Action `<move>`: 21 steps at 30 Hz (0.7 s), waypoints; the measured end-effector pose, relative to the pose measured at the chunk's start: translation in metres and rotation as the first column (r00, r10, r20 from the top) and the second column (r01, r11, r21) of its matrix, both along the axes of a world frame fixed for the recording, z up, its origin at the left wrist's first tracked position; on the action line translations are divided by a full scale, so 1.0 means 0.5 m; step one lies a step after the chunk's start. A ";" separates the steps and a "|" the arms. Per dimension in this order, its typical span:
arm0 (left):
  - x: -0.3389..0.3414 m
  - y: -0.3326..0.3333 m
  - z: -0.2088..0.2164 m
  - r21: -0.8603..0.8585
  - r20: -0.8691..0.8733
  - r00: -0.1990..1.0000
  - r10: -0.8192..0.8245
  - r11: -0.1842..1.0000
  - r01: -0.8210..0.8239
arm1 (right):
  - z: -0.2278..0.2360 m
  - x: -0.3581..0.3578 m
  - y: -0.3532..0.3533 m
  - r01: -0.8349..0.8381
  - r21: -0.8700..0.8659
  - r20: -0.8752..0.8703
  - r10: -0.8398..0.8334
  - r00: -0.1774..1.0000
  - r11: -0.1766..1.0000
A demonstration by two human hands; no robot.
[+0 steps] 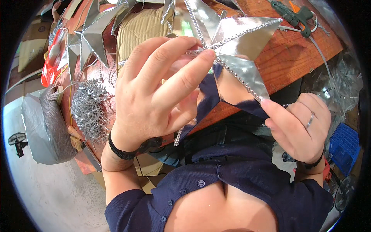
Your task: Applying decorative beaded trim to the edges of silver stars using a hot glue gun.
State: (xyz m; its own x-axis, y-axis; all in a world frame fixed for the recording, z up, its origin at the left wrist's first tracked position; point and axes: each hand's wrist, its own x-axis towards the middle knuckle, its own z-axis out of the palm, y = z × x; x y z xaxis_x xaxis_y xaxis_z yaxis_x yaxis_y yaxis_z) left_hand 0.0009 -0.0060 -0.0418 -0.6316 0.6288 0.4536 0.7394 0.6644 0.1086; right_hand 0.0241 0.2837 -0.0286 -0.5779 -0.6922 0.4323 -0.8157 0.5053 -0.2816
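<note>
A shiny silver star (241, 34) with folded, mirror-like points is held up over the table's near edge. Silver bead trim (236, 77) runs along its ridges and meets at the centre. My left hand (148, 85) has thumb and finger closed at that centre, on the trim, and it covers the star's left side. My right hand (303, 125) pinches the tip of the lower right point, where a trim strand ends. What lies under my left fingertips is hidden.
A green and black glue gun (293, 17) lies on the wooden table (305, 54), far right. More silver stars (91, 33) are at the far left. Nearer lies a tangled pile of bead trim (91, 108), beside a grey plastic bag (48, 127). A blue basket (344, 149) stands at right.
</note>
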 end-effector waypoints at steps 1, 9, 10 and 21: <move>-0.001 0.000 -0.001 0.005 -0.001 1.000 -0.002 1.000 0.002 | 0.004 -0.002 -0.002 -0.002 0.032 -0.013 0.002 1.000 0.999; -0.003 -0.003 -0.002 0.007 -0.008 1.000 -0.016 1.000 0.016 | 0.001 -0.007 -0.007 -0.011 0.088 -0.054 0.016 0.998 0.996; -0.003 -0.002 -0.003 0.013 -0.006 1.000 -0.016 1.000 0.016 | 0.000 -0.007 -0.007 -0.008 0.083 -0.058 0.012 0.998 0.996; -0.001 -0.001 -0.002 0.013 -0.008 1.000 -0.007 1.000 0.007 | 0.000 -0.013 -0.020 0.021 0.086 -0.030 -0.019 0.999 0.996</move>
State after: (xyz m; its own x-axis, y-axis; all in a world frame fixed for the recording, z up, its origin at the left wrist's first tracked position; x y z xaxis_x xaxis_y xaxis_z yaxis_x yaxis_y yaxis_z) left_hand 0.0004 -0.0064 -0.0427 -0.6237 0.6272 0.4666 0.7449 0.6578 0.1115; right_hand 0.0174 0.2738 -0.0284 -0.5799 -0.7162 0.3884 -0.8125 0.5430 -0.2120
